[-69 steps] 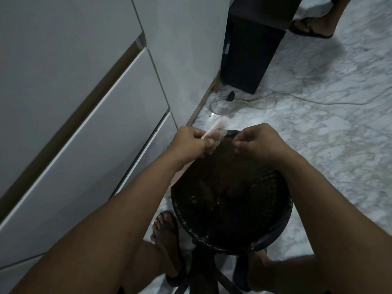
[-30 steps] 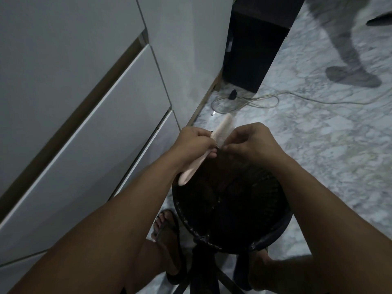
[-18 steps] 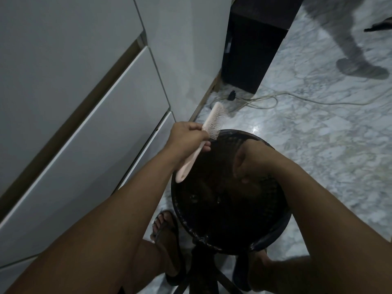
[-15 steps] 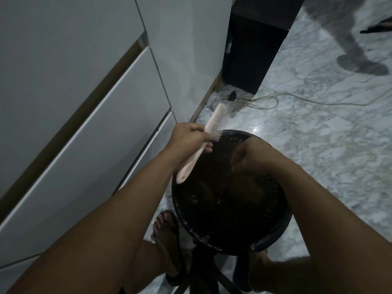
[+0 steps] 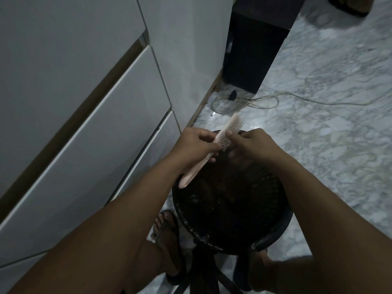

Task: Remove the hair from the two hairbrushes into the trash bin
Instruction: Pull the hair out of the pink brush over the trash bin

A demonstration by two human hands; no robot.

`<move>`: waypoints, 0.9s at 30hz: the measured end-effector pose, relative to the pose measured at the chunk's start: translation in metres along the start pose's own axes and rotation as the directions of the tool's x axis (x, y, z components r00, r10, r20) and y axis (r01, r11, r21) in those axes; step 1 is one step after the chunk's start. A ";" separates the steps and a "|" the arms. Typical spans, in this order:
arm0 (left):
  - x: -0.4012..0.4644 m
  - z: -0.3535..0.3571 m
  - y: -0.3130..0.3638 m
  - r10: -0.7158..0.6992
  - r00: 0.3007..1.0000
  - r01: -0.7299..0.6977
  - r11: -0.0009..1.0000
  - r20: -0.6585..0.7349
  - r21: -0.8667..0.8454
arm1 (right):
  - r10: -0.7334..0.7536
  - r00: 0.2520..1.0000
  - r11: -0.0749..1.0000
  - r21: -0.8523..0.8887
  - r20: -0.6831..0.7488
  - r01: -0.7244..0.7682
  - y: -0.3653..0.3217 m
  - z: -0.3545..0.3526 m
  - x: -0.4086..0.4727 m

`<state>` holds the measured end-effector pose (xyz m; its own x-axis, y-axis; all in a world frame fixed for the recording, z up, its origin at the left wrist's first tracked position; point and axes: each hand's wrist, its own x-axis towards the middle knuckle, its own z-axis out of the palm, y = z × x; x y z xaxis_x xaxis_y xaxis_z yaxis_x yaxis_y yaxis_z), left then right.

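Marble floor runs beside white drawers, with a cord looped near a dark cabinet; no writing is readable anywhere. Seen from the head, both forearms reach forward over a black trash bin. Left hand has its fingers closed around the handle of a pale pink hairbrush, tilted up and away above the bin's far rim. Right hand pinches its fingers at the bristles; any hair between them is too small to see.
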<state>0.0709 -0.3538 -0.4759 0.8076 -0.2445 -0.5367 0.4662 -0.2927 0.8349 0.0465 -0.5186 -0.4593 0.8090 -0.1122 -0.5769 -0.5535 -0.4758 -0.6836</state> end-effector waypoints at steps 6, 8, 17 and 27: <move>0.000 0.000 -0.003 0.019 0.998 -0.014 0.995 -0.054 0.094 | -0.044 0.998 0.998 -0.041 -0.054 0.042 0.001 -0.004 0.001; 0.000 0.000 -0.004 0.020 0.997 -0.010 0.992 -0.074 0.125 | -0.061 0.990 0.996 -0.068 -0.127 0.053 0.004 -0.005 0.003; 0.003 0.000 -0.007 0.041 0.997 -0.020 0.953 -0.065 0.302 | -0.002 0.973 0.993 -0.116 -0.229 -0.025 0.018 -0.007 0.013; -0.022 0.001 -0.006 0.025 1.000 -0.024 0.958 0.001 0.287 | 0.173 0.983 0.901 0.395 0.057 -0.181 0.013 0.007 -0.003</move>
<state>0.0500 -0.3478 -0.4694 0.8185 -0.2527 -0.5159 0.3232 -0.5399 0.7772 0.0349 -0.5186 -0.4696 0.6884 -0.1426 -0.7111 -0.7234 -0.0637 -0.6875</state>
